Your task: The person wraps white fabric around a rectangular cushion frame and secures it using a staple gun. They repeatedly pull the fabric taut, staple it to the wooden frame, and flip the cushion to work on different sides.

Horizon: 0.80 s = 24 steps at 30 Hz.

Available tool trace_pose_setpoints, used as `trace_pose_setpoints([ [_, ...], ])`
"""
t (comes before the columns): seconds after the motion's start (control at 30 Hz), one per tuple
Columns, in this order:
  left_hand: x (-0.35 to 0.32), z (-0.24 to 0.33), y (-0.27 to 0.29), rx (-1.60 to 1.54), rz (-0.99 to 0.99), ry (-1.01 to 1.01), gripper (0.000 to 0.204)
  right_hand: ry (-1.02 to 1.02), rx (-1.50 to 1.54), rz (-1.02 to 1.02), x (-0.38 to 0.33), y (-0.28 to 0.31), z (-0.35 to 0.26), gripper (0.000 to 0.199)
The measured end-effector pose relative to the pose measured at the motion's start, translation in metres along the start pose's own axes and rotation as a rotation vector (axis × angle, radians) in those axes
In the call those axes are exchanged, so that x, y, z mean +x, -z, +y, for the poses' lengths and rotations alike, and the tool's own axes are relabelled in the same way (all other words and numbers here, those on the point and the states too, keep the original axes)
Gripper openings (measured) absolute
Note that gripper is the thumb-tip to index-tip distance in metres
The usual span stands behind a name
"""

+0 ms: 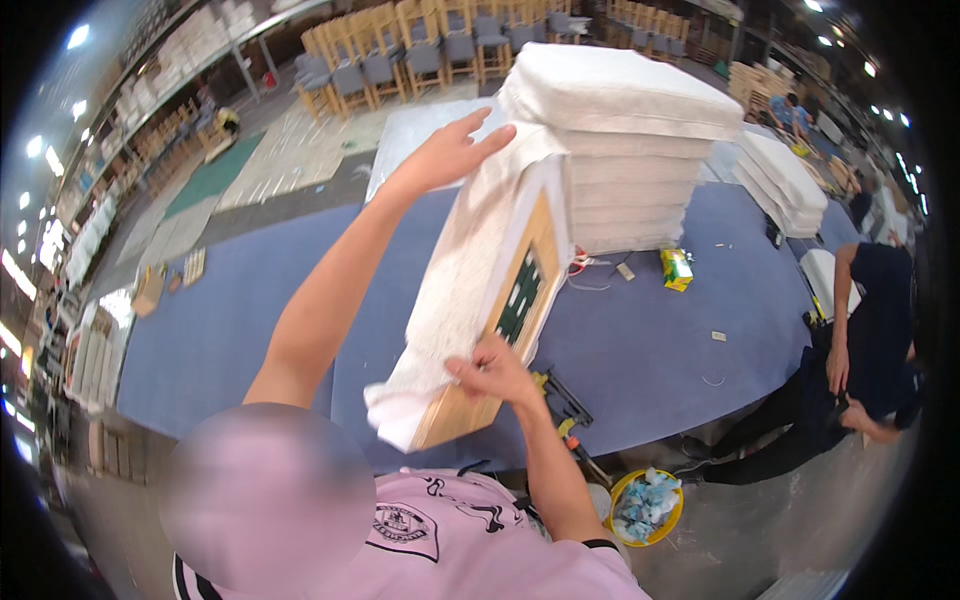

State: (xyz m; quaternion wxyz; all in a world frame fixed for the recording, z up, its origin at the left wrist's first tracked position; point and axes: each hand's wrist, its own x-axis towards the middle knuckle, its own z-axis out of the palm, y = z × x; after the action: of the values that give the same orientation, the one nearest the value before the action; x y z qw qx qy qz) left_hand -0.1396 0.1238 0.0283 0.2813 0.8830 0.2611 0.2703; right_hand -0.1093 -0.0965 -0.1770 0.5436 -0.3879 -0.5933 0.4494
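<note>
Crest [404, 527] printed on shirt [460, 565] | padded panel [450, 285] gripped by right hand [493, 370]; left hand [448, 152] spread open | far edge of worktop [250, 285] blocked by cushions [625, 150]

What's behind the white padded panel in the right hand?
Beyond the panel, a stack of white padded pieces stands on the blue tabletop. The panel covers part of the stack's left side and some tabletop; anything lying there cannot be seen.

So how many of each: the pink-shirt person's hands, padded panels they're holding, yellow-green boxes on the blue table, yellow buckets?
Hands: 2, left hand and right hand
White padded wooden-framed panel: 1
Yellow-green box: 1
Yellow bucket: 1
Total: 5
</note>
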Motion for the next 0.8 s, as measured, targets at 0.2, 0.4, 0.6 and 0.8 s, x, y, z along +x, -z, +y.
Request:
trace_pose_setpoints([
  [0.2, 0.127, -0.020, -0.057, 0.312, -0.285, -0.198, 0.072, 0.010, 0.042, -0.027, 0.010, -0.005, 0.003, 0.056],
  [0.4, 0.094, -0.072, -0.032, 0.074, -0.100, 0.219, 0.054, 0.130, 0.124, -0.104, 0.042, -0.019, 0.035, 0.054],
  [0.6, 0.063, -0.145, 0.002, 0.053, 0.098, 0.128, 0.061, 0.076, 0.136, -0.186, 0.068, -0.039, 0.050, 0.050],
  [0.8, 0.120, -0.154, -0.032, 0.165, 0.008, -0.148, 0.082, -0.085, 0.092, -0.030, 0.085, -0.025, 0.035, 0.047],
])
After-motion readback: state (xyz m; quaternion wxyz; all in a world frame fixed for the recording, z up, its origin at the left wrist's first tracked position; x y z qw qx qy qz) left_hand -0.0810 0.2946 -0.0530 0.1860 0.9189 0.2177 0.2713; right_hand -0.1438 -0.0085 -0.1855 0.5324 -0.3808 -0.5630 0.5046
